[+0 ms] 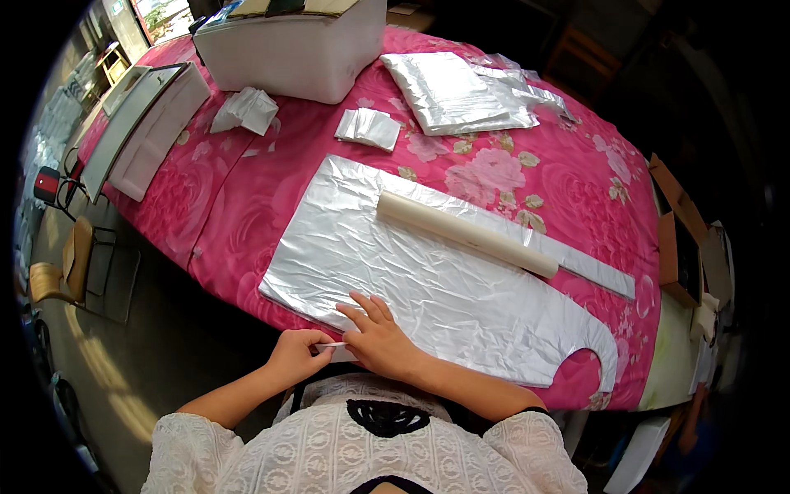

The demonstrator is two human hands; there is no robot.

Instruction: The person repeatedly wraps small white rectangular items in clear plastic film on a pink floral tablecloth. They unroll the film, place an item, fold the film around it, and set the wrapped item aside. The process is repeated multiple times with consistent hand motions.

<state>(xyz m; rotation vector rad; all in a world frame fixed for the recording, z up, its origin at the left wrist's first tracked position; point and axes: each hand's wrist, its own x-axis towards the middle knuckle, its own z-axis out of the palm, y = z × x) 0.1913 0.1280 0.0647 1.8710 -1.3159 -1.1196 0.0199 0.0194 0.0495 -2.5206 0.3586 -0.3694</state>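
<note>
At frame centre: glossy silver sheet (436, 296), creased, notched lower right. Clamped in left grip (295, 358): thin white strip (332, 344). Right grip (378, 344): fingers spread; cannot tell if clamped.

Ahead of the right hand (374, 333) and to its right, the tube (469, 235) slants across the foil (337, 239), a low bar to a rightward reach. Flat foil leaves a way forward, left of the tube's end, to bare cloth (304, 152). Farther ahead, a gap runs between the bundle (368, 129) and the wad (247, 111), blocked behind by the box (288, 58).
</note>
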